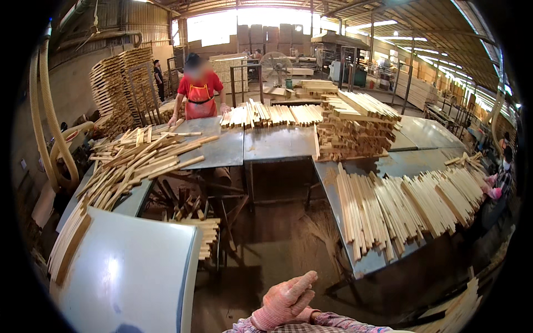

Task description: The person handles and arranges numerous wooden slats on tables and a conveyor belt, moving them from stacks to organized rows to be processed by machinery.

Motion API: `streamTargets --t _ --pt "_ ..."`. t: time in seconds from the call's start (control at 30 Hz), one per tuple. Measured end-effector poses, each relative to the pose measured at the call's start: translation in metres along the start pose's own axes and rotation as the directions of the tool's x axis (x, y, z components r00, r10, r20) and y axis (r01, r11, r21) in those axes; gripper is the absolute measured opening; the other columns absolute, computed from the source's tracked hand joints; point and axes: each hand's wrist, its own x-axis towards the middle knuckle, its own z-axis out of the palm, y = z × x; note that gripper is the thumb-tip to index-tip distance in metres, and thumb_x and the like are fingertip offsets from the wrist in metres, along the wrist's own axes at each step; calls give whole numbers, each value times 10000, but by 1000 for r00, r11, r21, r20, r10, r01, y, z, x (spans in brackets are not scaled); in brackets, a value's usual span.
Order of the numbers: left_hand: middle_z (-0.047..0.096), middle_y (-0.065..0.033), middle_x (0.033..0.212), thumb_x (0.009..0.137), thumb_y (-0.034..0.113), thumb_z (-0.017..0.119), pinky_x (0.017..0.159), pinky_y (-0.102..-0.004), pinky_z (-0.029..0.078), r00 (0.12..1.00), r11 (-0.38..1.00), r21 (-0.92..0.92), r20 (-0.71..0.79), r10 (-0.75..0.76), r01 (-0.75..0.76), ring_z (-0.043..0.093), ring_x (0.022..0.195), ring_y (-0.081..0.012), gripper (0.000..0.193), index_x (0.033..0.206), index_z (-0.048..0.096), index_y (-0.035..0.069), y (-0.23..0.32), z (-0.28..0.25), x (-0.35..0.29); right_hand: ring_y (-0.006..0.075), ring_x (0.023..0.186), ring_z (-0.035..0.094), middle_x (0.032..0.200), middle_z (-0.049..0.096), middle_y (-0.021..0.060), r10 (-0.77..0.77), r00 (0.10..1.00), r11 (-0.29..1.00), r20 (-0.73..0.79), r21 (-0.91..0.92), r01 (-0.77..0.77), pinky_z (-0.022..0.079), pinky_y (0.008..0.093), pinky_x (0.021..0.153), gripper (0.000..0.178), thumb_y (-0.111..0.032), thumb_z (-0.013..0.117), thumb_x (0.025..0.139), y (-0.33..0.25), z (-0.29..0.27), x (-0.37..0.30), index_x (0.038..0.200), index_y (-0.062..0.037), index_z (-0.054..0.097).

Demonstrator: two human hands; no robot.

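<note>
My left hand (pixel 282 302), in a pinkish work glove, is raised in front of my body at the bottom centre. Its fingers point up and to the right, pressed together and partly curled. Whether something small is between them is hidden. Behind and below it, my right hand (pixel 306 315) shows only a strip of glove beside the patterned sleeve; its fingers are hidden. The two hands overlap and seem to touch. Nearest on the right lies a row of pale wooden strips (pixel 383 213) on a metal-topped table (pixel 363 265).
A pale smooth metal surface (pixel 127 266) stands at the near left, with loose wooden sticks (pixel 136 158) heaped beyond it. Across the tables is a person in a red apron (pixel 200 94). Stacked wood (pixel 355 130) rises at centre right. A broom-like bundle (pixel 325 233) stands by the right table.
</note>
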Motion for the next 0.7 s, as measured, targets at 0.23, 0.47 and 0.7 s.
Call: streamTargets --t 0.23,0.47,0.7 --pt "685 -116 1153 954 182 686 841 -323 562 984 938 -336 174 -30 88 709 985 -230 583 1489 479 77 -137 -6 118 253 1154 627 1272 683 122 109 930 973 -350 -155 -172 486 339 992 403 -337 594 1015 5 -152 42 1331 -90 635" --pt "554 29 821 1014 121 619 551 -247 393 995 898 -439 99 22 24 464 608 -86 354 1367 633 117 -253 9 225 252 1168 631 1229 709 118 155 867 965 -473 -115 -235 476 347 1005 385 -364 614 999 13 -267 80 1267 -96 685" --pt "693 -116 1129 1029 137 572 887 -330 550 976 1000 -13 218 -16 19 682 1035 -260 414 1443 555 116 -380 -10 404 261 1200 637 1242 707 138 203 885 947 -418 -145 -286 465 373 1034 462 -446 653 954 -82 -449 162 1270 -113 702"
